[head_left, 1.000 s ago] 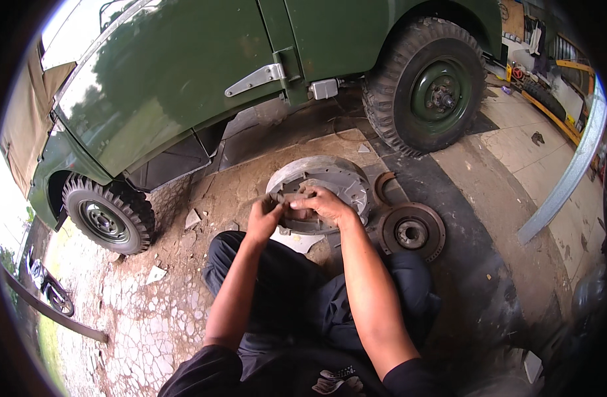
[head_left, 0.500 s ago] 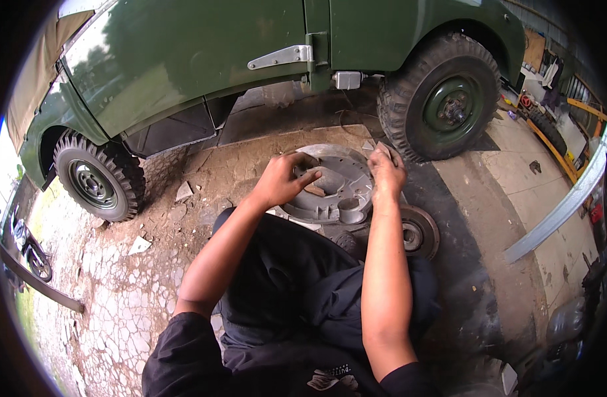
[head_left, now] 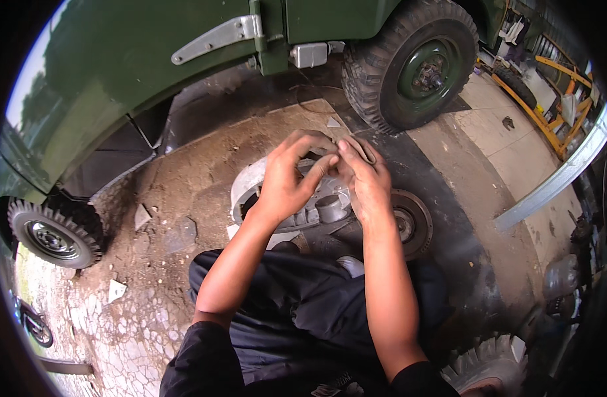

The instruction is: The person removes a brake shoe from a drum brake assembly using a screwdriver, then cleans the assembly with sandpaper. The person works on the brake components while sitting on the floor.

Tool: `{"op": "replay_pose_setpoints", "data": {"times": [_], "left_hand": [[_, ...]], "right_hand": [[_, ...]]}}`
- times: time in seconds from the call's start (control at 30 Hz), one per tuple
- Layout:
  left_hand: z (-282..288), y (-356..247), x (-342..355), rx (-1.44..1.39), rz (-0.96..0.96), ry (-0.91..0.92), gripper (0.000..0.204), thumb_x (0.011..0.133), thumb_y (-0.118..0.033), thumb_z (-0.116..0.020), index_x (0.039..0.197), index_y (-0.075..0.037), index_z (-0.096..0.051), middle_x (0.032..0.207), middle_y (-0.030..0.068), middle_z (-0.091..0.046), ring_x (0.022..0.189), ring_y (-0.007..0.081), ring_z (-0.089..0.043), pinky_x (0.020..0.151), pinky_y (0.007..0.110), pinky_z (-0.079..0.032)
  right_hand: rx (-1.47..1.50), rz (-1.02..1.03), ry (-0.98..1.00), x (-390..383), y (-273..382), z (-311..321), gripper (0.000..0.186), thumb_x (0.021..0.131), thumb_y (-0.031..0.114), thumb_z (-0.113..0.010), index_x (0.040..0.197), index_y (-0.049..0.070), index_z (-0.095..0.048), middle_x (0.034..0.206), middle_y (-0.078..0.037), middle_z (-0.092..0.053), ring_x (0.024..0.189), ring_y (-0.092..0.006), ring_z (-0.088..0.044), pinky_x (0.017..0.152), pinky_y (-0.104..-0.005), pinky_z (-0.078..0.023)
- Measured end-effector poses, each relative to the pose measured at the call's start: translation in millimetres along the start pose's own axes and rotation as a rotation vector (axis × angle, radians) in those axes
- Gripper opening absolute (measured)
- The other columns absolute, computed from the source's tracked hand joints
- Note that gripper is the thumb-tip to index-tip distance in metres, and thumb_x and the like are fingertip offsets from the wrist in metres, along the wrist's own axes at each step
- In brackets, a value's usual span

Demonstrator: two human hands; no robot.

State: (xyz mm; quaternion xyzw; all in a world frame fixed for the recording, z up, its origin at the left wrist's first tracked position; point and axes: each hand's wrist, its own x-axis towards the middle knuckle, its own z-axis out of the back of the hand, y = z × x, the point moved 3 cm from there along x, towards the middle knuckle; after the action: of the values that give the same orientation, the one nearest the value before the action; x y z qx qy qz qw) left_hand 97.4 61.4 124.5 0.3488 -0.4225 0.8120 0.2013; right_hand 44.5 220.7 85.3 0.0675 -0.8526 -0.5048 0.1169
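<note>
My left hand [head_left: 287, 178] is curved, its thumb and fingertips meeting my right hand; what they grip is unclear. My right hand [head_left: 369, 182] is closed on a folded grey-brown piece [head_left: 365, 151], thin and flexible-looking, held up at its fingertips. Below both hands lies a large cast grey metal housing [head_left: 246, 188] on the floor, partly hidden by them. A round rusty-rimmed metal disc [head_left: 419, 225] lies to its right, partly behind my right forearm.
A green vehicle [head_left: 85, 86] with tyred wheels [head_left: 416, 73] stands ahead. A curved galvanized strip [head_left: 548, 178] and orange metal frames [head_left: 541, 119] are at the right, a tyre [head_left: 482, 367] lower right, a motorcycle [head_left: 36, 324] far left, broken shards [head_left: 116, 291] on the floor.
Half a second ago my hands were apart; they have come together again over the housing, the folded piece raised in my right. The view has shifted, showing more floor at lower right.
</note>
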Motion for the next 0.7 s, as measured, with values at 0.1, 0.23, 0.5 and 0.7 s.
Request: {"op": "replay_pose_setpoints", "data": {"times": [0.1,0.23,0.5,0.7], "left_hand": [[-3.1,6.5,-11.1,-0.232,0.241,-0.034,0.028,0.09,-0.002,-0.085,0.117,0.0,-0.076,0.107,0.0127,-0.079,0.099,0.0227,-0.078,0.088,0.036,-0.06],[-22.5,33.0,-44.6,-0.509,0.38,-0.028,0.025,0.09,0.003,-0.083,0.114,-0.001,-0.076,0.097,0.0065,-0.078,0.085,0.0143,-0.074,0.08,0.031,-0.06],[-23.7,34.5,-53.4,-0.515,0.292,-0.124,0.015,0.092,0.003,-0.076,0.106,0.001,-0.073,0.097,0.0103,-0.077,0.084,0.0173,-0.075,0.08,0.032,-0.06],[-27.5,32.5,-56.4,-0.558,0.306,-0.142,0.014,0.098,0.006,-0.076,0.111,0.004,-0.071,0.104,0.0076,-0.074,0.092,0.0114,-0.071,0.083,0.027,-0.058]], "right_hand": [[-0.129,-0.082,-0.005,-15.6,2.1,12.2,0.037,0.099,0.025,-0.084,0.124,0.001,-0.073,0.11,-0.005,-0.077,0.092,-0.0147,-0.076,0.072,-0.0286,-0.058],[-0.254,-0.169,-0.011,-20.8,-7.6,27.2,0.033,0.098,0.025,-0.086,0.118,0.002,-0.072,0.11,-0.005,-0.078,0.089,-0.0136,-0.076,0.07,-0.0286,-0.058],[-0.051,-0.23,0.059,-22.2,0.3,6.4,0.032,0.099,0.013,-0.079,0.124,-0.002,-0.067,0.11,-0.012,-0.076,0.099,-0.0217,-0.077,0.082,-0.0359,-0.065],[-0.116,-0.231,0.051,-23.1,12.8,15.2,0.043,0.097,0.014,-0.08,0.132,-0.005,-0.064,0.118,-0.015,-0.075,0.109,-0.0251,-0.076,0.089,-0.0396,-0.066]]}}
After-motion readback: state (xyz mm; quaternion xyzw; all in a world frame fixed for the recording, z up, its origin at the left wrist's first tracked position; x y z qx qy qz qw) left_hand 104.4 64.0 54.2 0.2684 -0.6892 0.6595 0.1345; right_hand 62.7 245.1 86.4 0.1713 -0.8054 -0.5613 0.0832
